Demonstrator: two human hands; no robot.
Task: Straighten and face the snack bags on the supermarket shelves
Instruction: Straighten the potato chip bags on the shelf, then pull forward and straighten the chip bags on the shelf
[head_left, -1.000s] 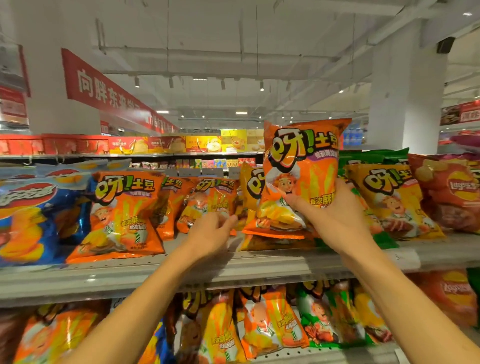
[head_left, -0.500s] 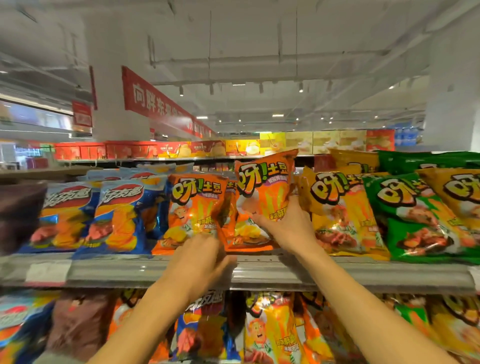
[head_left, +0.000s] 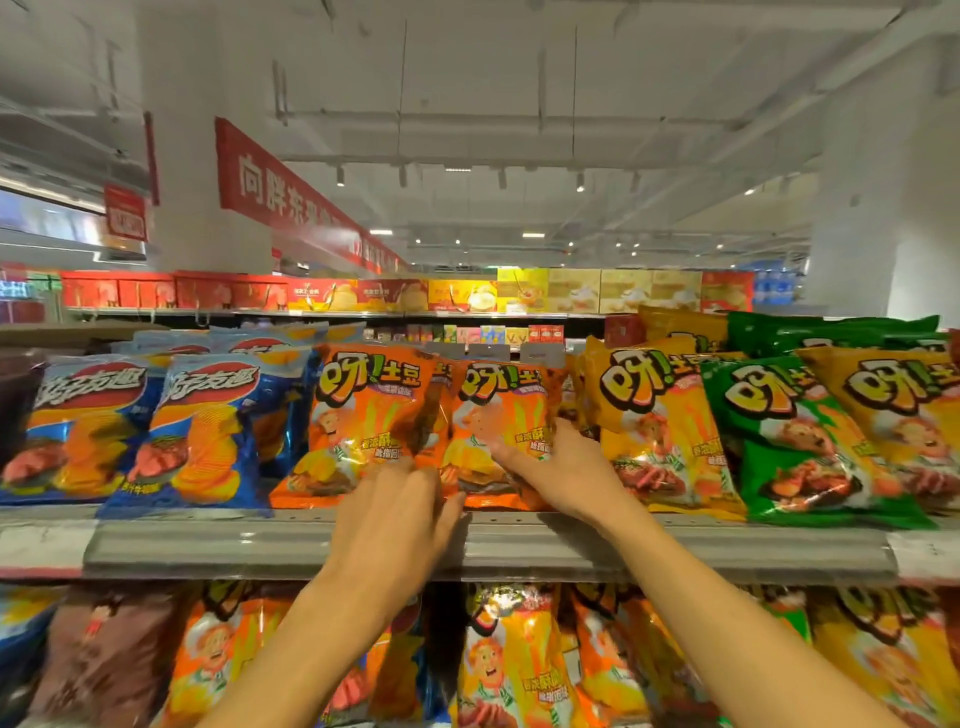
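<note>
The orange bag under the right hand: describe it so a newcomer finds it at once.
Start at the grey upper shelf. Between the blue bags and yellow bags stand two orange ones. It is the right-hand orange bag, the only one with the right hand pressed against its front.

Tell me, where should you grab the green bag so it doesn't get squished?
Probably by the top seam of the green bag, coming from above and in front. It leans back on the shelf with its top edge showing, while yellow bags crowd both sides, so a side grip looks blocked. The flat seam holds no chips, so pinching there shouldn't crush anything.
</note>
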